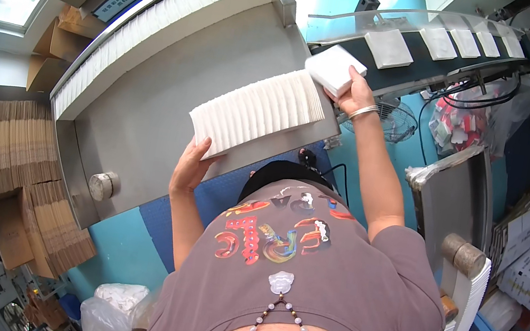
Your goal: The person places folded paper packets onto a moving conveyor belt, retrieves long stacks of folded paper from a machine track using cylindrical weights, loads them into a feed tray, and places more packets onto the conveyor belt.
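A row of white packs [256, 115] is lying on a metal table [145, 124], stretching from the fingers of the left hand [190, 170] toward those of the right hand [355, 98]. The left hand is touching the row's left end, its thumb resting against the packs; its other fingers are mostly hiding, so whether they are gripping cannot be told. The right hand's fingers are closing firmly on a white block [332, 68], holding it by its near right corner beside the row's right end; whether block and row are touching cannot be told. Just beyond the right fingers, a dark conveyor belt [391, 79] is carrying five white packs [388, 49] in a spaced line. Well beyond the left fingers, a long curved row of white packs [164, 12] is lining the table's far side. To the left of the left fingers, a short metal cylinder [104, 186] is standing out near the table's end, while flat brown cardboard [10, 137] is standing in stacks farther left.
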